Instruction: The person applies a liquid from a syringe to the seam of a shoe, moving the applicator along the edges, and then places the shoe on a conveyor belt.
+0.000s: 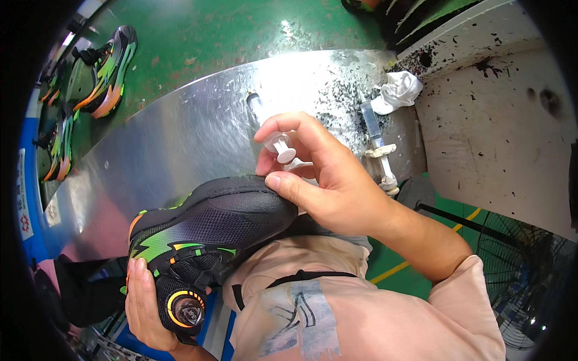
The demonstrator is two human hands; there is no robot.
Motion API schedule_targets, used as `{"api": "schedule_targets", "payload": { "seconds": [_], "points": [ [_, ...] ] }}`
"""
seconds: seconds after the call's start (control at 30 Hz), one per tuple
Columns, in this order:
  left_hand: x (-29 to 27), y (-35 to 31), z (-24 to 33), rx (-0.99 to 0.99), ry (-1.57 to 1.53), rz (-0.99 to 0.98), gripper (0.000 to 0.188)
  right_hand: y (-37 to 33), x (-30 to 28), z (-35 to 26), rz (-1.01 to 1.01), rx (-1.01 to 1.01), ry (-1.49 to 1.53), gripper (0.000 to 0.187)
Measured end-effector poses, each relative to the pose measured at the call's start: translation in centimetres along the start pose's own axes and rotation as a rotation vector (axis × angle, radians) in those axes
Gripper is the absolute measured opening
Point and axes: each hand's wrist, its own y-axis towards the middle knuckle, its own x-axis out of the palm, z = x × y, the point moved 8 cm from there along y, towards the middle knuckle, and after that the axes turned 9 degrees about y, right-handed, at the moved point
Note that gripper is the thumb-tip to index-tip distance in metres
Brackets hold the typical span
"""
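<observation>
A black sneaker (223, 222) with green and orange trim lies on its side in front of me, its toe pointing right. My left hand (144, 301) is wrapped around its heel end, near a round orange-ringed dial (185, 308). At the toe, my right thumb presses on the edge of the shoe. The curled fingers of my right hand (325, 180) hold a syringe, whose white plunger (285, 154) faces up toward me. Its barrel is partly hidden by the fingers, and a dark end shows beyond them.
On the right of the metal worktop (180, 132) lies a second syringe (373, 129) beside a crumpled white cloth (398, 91). More sneakers (108, 72) stand at the far left on a green surface (198, 30). A stained panel (494, 114) rises at right, above a fan (518, 265).
</observation>
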Motion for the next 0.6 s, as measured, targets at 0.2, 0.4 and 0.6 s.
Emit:
{"api": "schedule_targets", "payload": {
  "seconds": [0.2,0.4,0.6],
  "points": [
    [2.1,5.3,-3.8,-0.197,-0.356,-0.129,0.069,-0.4,-4.3,-1.0,0.098,-0.029,0.125,0.042],
    [10.7,25.3,-5.9,-0.309,-0.790,-0.016,0.039,-3.8,-4.9,0.5,0.177,-0.012,-0.118,0.022],
    [20.9,40.7,5.4,-0.444,-0.423,-0.116,0.058,-4.7,-4.7,0.4,0.311,-0.073,-0.108,0.020]
  ]
}}
